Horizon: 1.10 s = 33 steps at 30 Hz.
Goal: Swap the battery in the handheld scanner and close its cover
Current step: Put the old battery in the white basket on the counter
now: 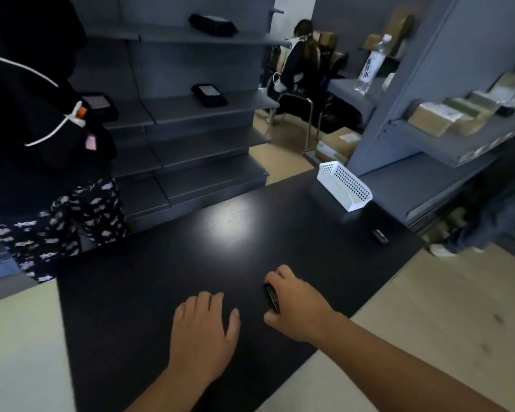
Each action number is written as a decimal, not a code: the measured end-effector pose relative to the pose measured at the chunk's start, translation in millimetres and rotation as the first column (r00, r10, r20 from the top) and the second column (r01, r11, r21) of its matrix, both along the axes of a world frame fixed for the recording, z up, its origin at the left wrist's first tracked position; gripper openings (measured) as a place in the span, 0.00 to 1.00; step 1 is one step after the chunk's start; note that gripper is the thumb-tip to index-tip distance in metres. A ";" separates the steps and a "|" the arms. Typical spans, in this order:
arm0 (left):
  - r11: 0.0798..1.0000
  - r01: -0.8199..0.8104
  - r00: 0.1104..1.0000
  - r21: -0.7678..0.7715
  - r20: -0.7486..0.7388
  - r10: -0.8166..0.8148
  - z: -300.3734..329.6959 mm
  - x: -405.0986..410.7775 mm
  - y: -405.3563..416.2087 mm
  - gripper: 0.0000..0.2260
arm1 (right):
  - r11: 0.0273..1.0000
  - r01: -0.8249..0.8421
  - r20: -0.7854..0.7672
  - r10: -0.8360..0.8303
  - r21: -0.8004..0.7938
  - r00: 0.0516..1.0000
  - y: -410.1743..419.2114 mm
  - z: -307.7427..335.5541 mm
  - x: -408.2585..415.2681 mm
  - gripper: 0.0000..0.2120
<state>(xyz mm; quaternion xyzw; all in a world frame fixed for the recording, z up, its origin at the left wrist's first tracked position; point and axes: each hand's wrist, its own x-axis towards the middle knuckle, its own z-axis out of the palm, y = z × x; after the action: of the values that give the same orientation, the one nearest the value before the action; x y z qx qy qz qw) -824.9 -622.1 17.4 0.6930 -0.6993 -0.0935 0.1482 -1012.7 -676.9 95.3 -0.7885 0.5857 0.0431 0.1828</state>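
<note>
Hands on the black table

My right hand (295, 304) curls over a flat black device (272, 298), thumb and fingers at its ends. My left hand (204, 331) lies flat on the table (149, 292) beside it. A small black piece (380, 235) and a white basket (344, 185) sit further off.

Chinese characters, too blurred to read fully, on the water bottle (372, 65) label.

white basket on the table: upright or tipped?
Tipped. The white basket lies on its side at the table's far right corner, its open mouth facing sideways; nothing visible inside.
</note>
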 end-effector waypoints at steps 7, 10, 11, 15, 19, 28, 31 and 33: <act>0.999 -0.042 0.997 -0.027 0.070 0.044 -6.0 -134.7 -84.1 0.23 | 0.999 -0.046 0.019 0.046 -0.017 0.999 -96.1 -17.1 -139.9 0.23; 0.997 -0.083 0.994 0.000 0.071 0.082 -2.7 -199.7 -116.4 0.23 | 0.998 -0.063 0.020 0.064 -0.015 0.998 -134.6 -18.4 -202.1 0.23; 0.995 -0.095 0.993 0.001 0.073 0.095 0.6 -220.2 -125.9 0.24 | 0.997 -0.071 0.017 0.071 -0.011 0.997 -145.4 -17.8 -221.7 0.23; 0.993 -0.121 0.989 0.006 0.092 0.120 13.4 -292.0 -164.2 0.26 | 0.994 -0.105 0.002 0.105 -0.002 0.994 -185.5 -16.5 -288.0 0.23; 0.992 -0.124 0.987 0.021 0.105 0.121 13.2 -340.1 -204.3 0.26 | 0.994 -0.108 -0.020 0.108 0.009 0.994 -227.7 -23.9 -336.8 0.23; 0.990 -0.128 0.989 0.061 0.083 0.123 -25.9 -399.5 -330.7 0.28 | 0.997 -0.066 -0.054 0.068 0.033 0.996 -346.6 -40.4 -402.0 0.22; 0.988 -0.136 0.988 0.076 0.082 0.129 -32.8 -414.7 -361.2 0.27 | 0.995 -0.069 -0.098 0.075 0.066 0.992 -385.7 -47.4 -423.4 0.21; 0.985 -0.142 0.988 0.099 0.072 0.135 -36.4 -420.8 -375.7 0.26 | 0.994 -0.059 -0.126 0.070 0.091 0.990 -410.5 -53.2 -437.4 0.21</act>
<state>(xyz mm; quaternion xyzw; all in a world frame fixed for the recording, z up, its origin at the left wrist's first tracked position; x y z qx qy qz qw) -1245.7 -997.8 -19.0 0.7494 -0.6481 -0.0964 0.0952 -1450.0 -1087.4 42.1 -0.7939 0.5681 0.1252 0.1770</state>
